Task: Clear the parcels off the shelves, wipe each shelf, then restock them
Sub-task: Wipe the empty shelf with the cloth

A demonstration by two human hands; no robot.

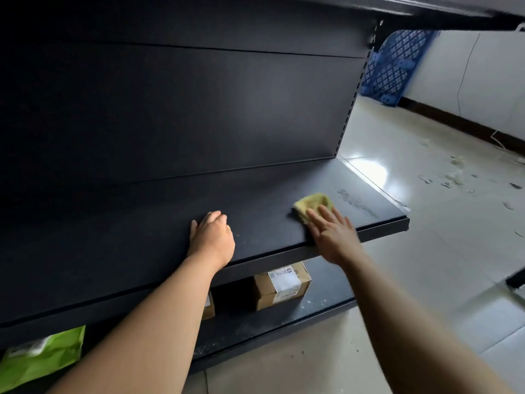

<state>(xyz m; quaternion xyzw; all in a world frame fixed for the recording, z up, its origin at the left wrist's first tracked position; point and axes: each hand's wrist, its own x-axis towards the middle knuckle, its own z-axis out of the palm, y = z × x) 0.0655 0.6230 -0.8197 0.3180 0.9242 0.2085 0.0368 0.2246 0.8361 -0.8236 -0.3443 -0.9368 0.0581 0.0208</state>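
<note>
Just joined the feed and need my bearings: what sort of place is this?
Likely a parcel pickup point or shop stockroom: dark metal shelving on a slotted upright, a labelled cardboard parcel on the lower shelf, and a blue plastic pallet stood up by the wall.

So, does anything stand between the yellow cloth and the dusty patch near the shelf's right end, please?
Nothing visible: the right hand presses the cloth, and bare shelf runs to the dusty patch.
</note>
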